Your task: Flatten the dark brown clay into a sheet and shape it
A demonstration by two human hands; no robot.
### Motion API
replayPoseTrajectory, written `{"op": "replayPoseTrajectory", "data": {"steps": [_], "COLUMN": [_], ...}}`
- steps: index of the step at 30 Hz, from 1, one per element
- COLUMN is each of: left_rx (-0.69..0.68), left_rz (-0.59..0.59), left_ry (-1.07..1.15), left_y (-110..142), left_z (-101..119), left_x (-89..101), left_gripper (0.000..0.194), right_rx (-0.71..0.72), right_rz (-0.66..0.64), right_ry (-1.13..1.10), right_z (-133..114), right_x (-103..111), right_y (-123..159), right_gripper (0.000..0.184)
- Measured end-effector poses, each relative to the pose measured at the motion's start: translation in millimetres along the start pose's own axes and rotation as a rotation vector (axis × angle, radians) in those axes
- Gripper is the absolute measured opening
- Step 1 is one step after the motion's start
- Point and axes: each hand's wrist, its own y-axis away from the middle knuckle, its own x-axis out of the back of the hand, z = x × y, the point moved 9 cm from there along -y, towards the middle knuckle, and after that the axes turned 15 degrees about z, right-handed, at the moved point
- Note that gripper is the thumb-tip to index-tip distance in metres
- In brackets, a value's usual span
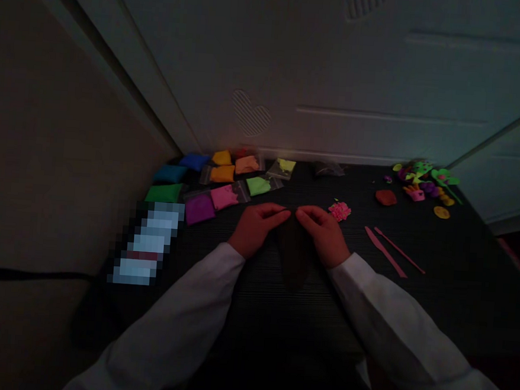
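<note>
My left hand (258, 226) and my right hand (323, 230) meet above the middle of the dark table, fingertips close together and each closed in a pinch. Between and below them is a long, flat, dark brown strip (294, 263) with a rounded lower end. Both hands seem to grip its top edge; dim light hides the exact contact and its material. Just beyond my right hand lies a pink ruffled clay flower (339, 211). Right of that hand are a pink plastic knife (384, 251) and a thin pink modelling tool (399, 250).
Colourful clay packets, including purple (199, 209), green (164, 193) and blue (194, 161), lie at the back left. A pixelated bright screen (148, 243) is at the left. A red clay lump (386, 196) and small clay figures (421, 181) sit back right, before a white panel (322, 74).
</note>
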Motion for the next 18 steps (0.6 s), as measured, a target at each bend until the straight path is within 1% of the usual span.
{"op": "replayPoseTrajectory", "data": {"steps": [4, 7, 8, 11, 13, 15, 18], "left_rx": [-0.02, 0.032, 0.047, 0.039, 0.033, 0.066, 0.168], "left_rz": [-0.022, -0.01, -0.022, -0.095, -0.11, -0.093, -0.084], "left_ry": [-0.037, 0.019, 0.031, 0.0, -0.008, 0.049, 0.265], "left_y": [1, 1, 1, 4, 4, 4, 4], "left_z": [-1, -5, -6, -3, -2, -4, -11], "left_x": [-2.8, -2.9, -4.1, -9.6, -10.4, -9.7, -12.7], "left_gripper": [0.026, 0.032, 0.034, 0.026, 0.022, 0.022, 0.027], "right_rx": [0.032, 0.053, 0.05, 0.01, -0.007, -0.011, -0.033], "right_rz": [0.003, 0.031, 0.04, 0.057, 0.057, 0.053, 0.05], "right_ry": [0.026, 0.032, 0.02, -0.021, -0.043, -0.07, -0.137], "right_z": [-3, -5, -5, -1, 0, 0, 1], "right_x": [0, 3, 4, 5, 5, 4, 3], "right_y": [0, -1, -2, -2, -2, -2, -3], "right_gripper": [0.018, 0.017, 0.016, 0.016, 0.016, 0.016, 0.019]}}
